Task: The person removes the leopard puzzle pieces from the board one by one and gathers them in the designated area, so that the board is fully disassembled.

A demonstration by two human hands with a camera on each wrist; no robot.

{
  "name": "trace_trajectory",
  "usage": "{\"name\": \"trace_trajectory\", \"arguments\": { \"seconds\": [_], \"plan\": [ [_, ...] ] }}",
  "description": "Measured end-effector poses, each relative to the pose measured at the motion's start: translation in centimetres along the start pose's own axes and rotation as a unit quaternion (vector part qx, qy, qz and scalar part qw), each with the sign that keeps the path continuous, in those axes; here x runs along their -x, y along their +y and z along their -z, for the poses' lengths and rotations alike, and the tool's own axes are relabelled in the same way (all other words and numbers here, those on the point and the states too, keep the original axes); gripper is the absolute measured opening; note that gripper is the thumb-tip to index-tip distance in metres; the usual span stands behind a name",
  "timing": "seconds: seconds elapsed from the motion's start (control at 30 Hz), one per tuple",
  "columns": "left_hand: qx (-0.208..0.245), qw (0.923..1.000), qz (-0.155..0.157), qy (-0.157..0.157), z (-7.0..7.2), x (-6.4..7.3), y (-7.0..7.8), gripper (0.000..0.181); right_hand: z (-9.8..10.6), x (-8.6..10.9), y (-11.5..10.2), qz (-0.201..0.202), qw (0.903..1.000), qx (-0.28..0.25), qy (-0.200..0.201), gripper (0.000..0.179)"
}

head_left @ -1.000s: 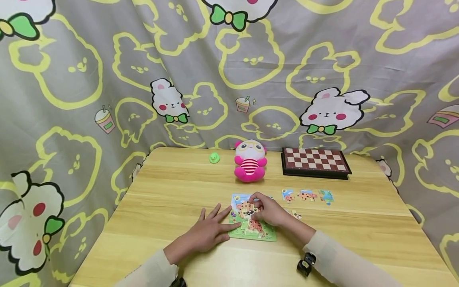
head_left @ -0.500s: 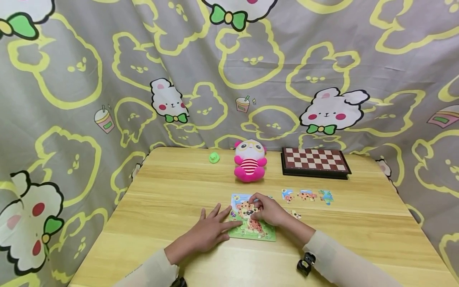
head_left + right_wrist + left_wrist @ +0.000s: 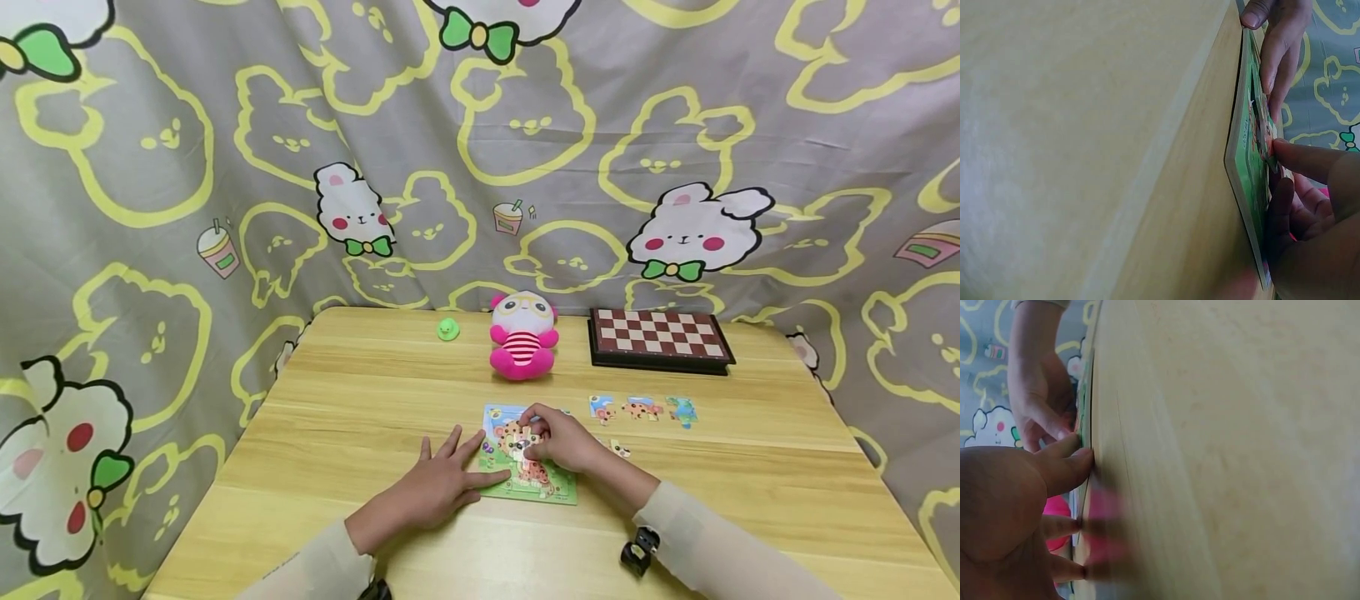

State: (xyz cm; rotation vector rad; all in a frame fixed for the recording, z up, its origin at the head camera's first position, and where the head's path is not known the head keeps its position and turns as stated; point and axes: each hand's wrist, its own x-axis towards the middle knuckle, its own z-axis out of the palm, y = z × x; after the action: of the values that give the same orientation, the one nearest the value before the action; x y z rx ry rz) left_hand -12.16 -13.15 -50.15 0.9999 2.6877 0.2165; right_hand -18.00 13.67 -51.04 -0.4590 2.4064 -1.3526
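Observation:
A jigsaw puzzle board (image 3: 543, 499) with a green border and a spotted cartoon leopard lies flat at the table's middle front. My right hand (image 3: 561, 442) reaches over its upper right part and pinches a puzzle piece (image 3: 519, 454) between thumb and fingertips. In the right wrist view that piece sits tilted, close over the other pieces on the board (image 3: 1242, 165). My left hand (image 3: 431, 490) lies at the board's left side with fingers spread. Its thumb (image 3: 489, 479) stretches onto the board, while other fingertips rest by the left edge. My right hand covers the board's upper right.
Several loose puzzle pieces (image 3: 641, 407) lie to the right of the board, with another piece (image 3: 619, 448) near my right wrist. Behind stand a pink panda plush (image 3: 522, 337), a small green duck (image 3: 447, 329) and a chessboard box (image 3: 660, 339). A patterned curtain (image 3: 420, 125) hangs beyond the table (image 3: 337, 400).
The leopard-face piece under my right fingers has shifted and tilted slightly. My left thumb has slid a little to the right across the board. The rest stays put.

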Motion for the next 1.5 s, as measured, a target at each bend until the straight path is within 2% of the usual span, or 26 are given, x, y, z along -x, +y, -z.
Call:
{"name": "trace_trajectory", "arguments": {
  "seconds": [0.37,0.67,1.07,1.5],
  "plan": [
    [0.002,0.9999,0.005,-0.011,0.21,0.1,0.17,0.051,0.05,0.35,-0.14,0.003,0.9995,-0.031,0.002,0.03],
    [0.0,1.0,0.002,-0.006,0.27,0.12,0.18,0.051,0.26,0.48,-0.04,0.015,0.9976,-0.067,0.005,0.028],
    [-0.001,1.0,0.006,-0.005,0.5,0.17,0.47,0.051,0.37,0.52,-0.01,0.032,0.9959,-0.085,0.01,0.027],
    [0.001,1.0,0.007,-0.005,0.41,0.15,0.45,0.051,0.89,0.96,-0.09,0.029,0.9951,-0.094,0.005,0.027]
  ]
}}
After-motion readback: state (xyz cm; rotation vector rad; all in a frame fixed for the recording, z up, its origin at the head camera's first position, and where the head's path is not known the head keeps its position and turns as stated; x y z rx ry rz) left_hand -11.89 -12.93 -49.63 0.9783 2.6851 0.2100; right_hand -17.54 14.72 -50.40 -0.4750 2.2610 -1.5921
